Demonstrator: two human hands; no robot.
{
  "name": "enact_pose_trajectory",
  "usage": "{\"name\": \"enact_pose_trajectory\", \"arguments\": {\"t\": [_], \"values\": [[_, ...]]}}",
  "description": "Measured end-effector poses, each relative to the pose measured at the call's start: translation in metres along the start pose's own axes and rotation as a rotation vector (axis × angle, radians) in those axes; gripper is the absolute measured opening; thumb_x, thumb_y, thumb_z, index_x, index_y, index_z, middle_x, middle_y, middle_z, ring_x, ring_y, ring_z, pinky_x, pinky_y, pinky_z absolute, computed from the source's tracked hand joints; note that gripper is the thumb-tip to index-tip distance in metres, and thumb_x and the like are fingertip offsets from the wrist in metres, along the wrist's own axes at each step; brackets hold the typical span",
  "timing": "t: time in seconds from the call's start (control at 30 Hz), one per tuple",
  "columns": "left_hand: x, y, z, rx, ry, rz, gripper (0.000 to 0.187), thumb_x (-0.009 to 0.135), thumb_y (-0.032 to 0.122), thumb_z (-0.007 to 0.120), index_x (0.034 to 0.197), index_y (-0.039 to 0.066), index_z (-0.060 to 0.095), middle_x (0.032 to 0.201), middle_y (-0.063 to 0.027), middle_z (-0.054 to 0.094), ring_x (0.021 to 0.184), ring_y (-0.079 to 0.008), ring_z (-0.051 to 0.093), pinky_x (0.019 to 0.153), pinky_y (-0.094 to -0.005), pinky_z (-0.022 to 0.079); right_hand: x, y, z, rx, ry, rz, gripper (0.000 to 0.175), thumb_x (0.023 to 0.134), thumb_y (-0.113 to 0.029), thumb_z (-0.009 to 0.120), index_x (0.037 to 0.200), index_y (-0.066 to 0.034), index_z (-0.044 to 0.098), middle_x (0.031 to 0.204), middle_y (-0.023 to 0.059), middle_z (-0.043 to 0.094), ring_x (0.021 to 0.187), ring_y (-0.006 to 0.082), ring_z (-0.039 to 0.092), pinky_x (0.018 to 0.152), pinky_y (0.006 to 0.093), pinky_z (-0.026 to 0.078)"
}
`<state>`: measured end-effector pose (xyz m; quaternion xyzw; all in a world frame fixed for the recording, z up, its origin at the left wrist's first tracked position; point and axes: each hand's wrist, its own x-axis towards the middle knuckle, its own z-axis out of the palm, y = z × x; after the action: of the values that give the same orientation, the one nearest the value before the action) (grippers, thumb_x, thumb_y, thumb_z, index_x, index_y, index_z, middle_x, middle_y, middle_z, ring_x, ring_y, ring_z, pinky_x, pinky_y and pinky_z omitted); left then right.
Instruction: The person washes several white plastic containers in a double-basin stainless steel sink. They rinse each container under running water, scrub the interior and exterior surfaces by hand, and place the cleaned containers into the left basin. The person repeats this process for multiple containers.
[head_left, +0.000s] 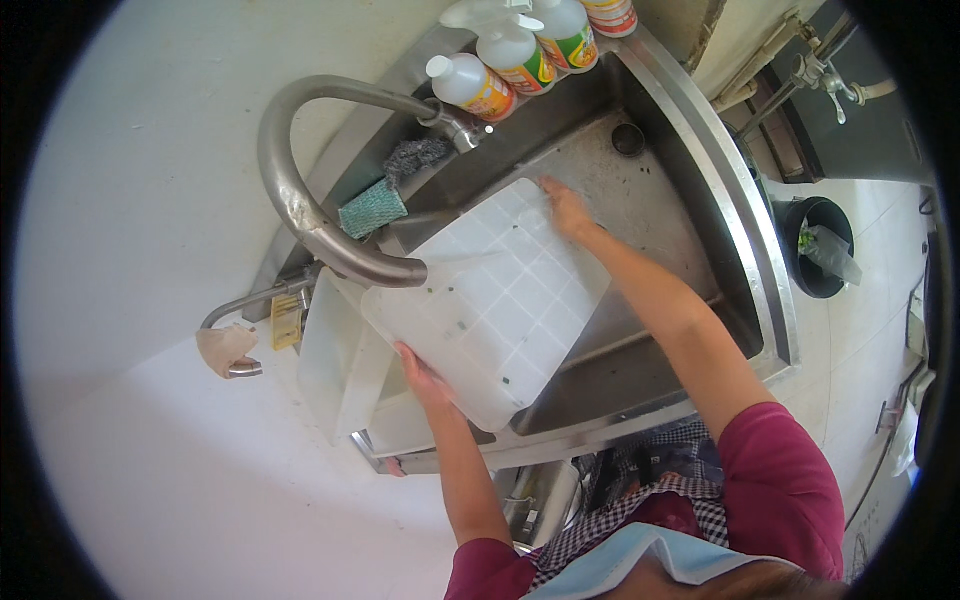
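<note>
Between my two hands is a translucent white plastic tray or lid (525, 277) with a grid of lines across its face and a few small dark green bits on it. My left hand (425, 381) grips its near left edge. At its far right edge, my right hand (564, 208) holds the corner with the fingers partly hidden. The piece is over the divider of a stainless steel sink (675, 225), under the curved spout of a faucet (289, 187). White plastic containers (330, 352) stand in the left basin, partly covered by it.
Several cleaner bottles (471, 84) line the sink's back rim. A green scouring pad (373, 208) and a steel wool scrubber (415, 156) lie behind the spout. A second tap (244, 298) has a cloth on its end. A black bucket (814, 281) stands on the floor at right.
</note>
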<state>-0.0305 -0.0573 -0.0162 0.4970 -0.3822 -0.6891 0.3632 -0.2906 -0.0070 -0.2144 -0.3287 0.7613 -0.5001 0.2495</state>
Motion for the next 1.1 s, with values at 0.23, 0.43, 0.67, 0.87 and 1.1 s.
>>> {"name": "enact_pose_trajectory", "arguments": {"t": [0.23, 0.43, 0.67, 0.87, 1.1], "values": [[0.002, -0.001, 0.01, 0.029, -0.046, -0.017, 0.058, 0.097, 0.045, 0.04, 0.138, 0.004, 0.035, 0.134, -0.0089, 0.046, 0.119, -0.0247, 0.046, 0.1, -0.0378, 0.039, -0.029, 0.006, 0.01, 0.082, -0.032, -0.164, 0.056, 0.075, 0.009, 0.045, 0.129, -0.0046, 0.048, 0.138, 0.0164, 0.043, 0.122, 0.0343, 0.047, 0.103, 0.0376, 0.039], [0.025, -0.002, 0.002, -0.033, -0.046, 0.057, 0.058, 0.097, 0.042, 0.043, 0.138, 0.002, 0.034, 0.136, -0.0092, 0.044, 0.12, -0.0238, 0.045, 0.103, -0.0359, 0.034, -0.072, -0.003, -0.015, -0.057, -0.082, 0.145, 0.045, 0.082, 0.005, 0.047, 0.127, -0.0008, 0.05, 0.135, 0.0185, 0.047, 0.123, 0.0335, 0.047, 0.103, 0.0352, 0.039], [0.05, -0.016, 0.011, 0.127, -0.003, 0.109, 0.037, 0.096, 0.043, 0.046, 0.104, 0.008, 0.053, 0.093, -0.003, 0.057, 0.086, -0.0142, 0.055, 0.074, -0.0287, 0.045, -0.09, -0.033, -0.028, 0.265, -0.098, -0.191, 0.042, 0.086, 0.004, 0.045, 0.128, -0.0029, 0.051, 0.131, 0.0173, 0.051, 0.122, 0.0309, 0.049, 0.104, 0.0334, 0.037], [0.058, -0.02, 0.074, 0.281, 0.013, 0.023, 0.028, 0.095, 0.035, 0.05, 0.076, 0.014, 0.049, 0.063, 0.0027, 0.046, 0.059, -0.0083, 0.049, 0.049, -0.0265, 0.04, -0.054, -0.061, -0.062, 0.41, -0.27, 0.184, 0.034, 0.091, -0.002, 0.045, 0.122, -0.0064, 0.057, 0.126, 0.0096, 0.058, 0.112, 0.0208, 0.057, 0.095, 0.0287, 0.042], [0.061, -0.03, 0.142, 0.118, 0.063, -0.009, 0.031, 0.097, 0.03, 0.048, 0.11, 0.003, 0.049, 0.082, -0.0109, 0.06, 0.074, -0.0212, 0.063, 0.062, -0.0334, 0.052, -0.065, -0.118, -0.11, 0.231, 0.001, -0.307, 0.036, 0.085, 0.005, 0.048, 0.118, -0.0033, 0.059, 0.123, 0.0124, 0.057, 0.112, 0.0265, 0.056, 0.095, 0.0308, 0.042]]}}
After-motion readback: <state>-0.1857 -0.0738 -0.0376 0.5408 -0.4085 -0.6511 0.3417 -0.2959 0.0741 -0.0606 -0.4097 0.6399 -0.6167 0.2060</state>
